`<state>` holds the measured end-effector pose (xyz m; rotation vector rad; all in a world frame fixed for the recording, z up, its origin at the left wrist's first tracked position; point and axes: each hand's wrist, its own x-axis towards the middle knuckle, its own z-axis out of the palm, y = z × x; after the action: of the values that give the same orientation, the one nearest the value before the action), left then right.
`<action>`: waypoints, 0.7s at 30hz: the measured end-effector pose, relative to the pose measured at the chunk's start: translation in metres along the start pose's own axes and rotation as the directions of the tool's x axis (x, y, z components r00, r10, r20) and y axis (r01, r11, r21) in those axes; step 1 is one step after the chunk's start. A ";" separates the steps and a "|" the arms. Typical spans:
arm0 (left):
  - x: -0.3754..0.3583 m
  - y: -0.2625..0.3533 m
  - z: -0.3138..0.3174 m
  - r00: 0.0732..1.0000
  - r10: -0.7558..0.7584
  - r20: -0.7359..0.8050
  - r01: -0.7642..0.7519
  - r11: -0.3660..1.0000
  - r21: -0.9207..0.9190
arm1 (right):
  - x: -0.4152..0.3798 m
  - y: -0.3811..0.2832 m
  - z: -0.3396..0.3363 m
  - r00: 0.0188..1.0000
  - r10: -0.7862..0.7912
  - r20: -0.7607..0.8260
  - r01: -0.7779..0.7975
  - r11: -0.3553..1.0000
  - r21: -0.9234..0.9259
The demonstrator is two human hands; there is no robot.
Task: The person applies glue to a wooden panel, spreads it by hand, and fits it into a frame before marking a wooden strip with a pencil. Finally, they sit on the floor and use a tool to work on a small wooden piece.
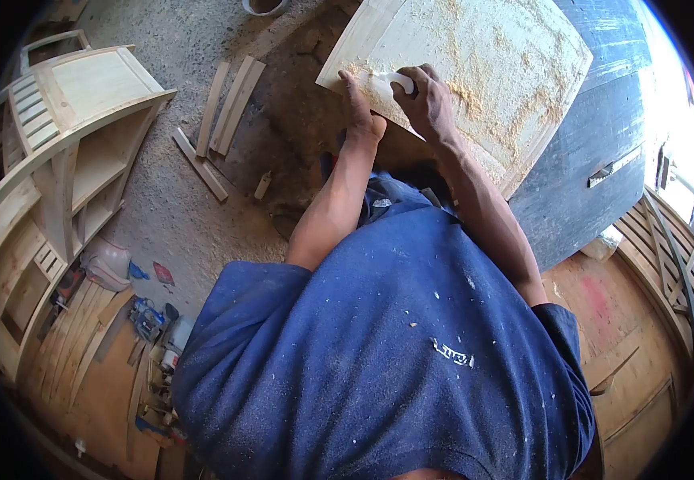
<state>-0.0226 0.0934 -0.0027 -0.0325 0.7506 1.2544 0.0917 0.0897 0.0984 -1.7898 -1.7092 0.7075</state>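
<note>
A pale wooden panel (411, 36), strewn with sawdust and shavings, lies in front of me at the top of the view. My left hand (361, 108) is at its near left edge, thumb laid along the top and fingers hidden below, so it seems to grip the edge. Over the same corner, my right hand (429, 104) is closed on a small white curved piece (399, 78); its exact kind cannot be made out. The white piece touches the panel surface near a whitish smear, close to my left thumb.
A dark worktable (595, 160) bears the panel, with a metal strip (613, 168) on it. Wooden strips (235, 104) lie on the floor to the left, near a wooden cabinet (91, 88). A blue power tool (148, 320) sits lower left. A slatted wooden frame (667, 256) stands right.
</note>
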 end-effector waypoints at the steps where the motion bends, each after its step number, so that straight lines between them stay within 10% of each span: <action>1: -0.002 0.002 0.003 1.000 0.000 -0.022 0.001 0.999 0.044 | -0.001 -0.002 -0.003 0.999 0.032 0.023 -0.032 0.999 0.016; 21: 0.000 0.000 -0.002 0.998 -0.039 0.055 0.034 0.995 0.099 | -0.035 0.015 -0.028 0.993 0.095 -0.070 -0.095 0.995 -0.006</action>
<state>-0.0234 0.0920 -0.0042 0.0691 0.7581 1.1777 0.1206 0.0533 0.1069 -1.8903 -1.5928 0.6693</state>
